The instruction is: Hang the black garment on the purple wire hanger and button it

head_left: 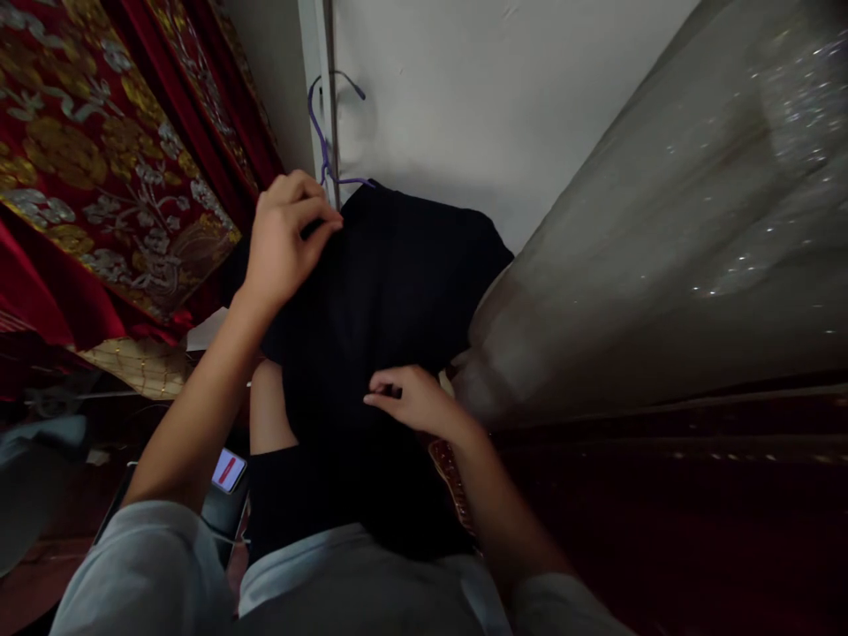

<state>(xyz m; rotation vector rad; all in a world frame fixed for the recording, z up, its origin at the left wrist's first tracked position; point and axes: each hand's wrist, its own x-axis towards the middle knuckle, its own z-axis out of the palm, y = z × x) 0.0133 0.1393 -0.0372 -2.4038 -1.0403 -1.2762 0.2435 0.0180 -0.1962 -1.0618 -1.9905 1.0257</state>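
Seemingly adjusting dark garment (397, 274) at purple hanger (324, 146). Left hand (283, 231) pinched high, right hand (424, 403) pinched low; whether gripping cloth, can't tell. Next probably calls for light tension.

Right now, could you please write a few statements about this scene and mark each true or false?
1. The hanger is purple. True.
2. The left hand is nearer the hanger than the right hand is. True.
3. The garment behind the hands is white. False: it is dark.
4. The phone has its screen off. False: it is lit.
5. The gold-flowered cloth is at the picture's right. False: left.
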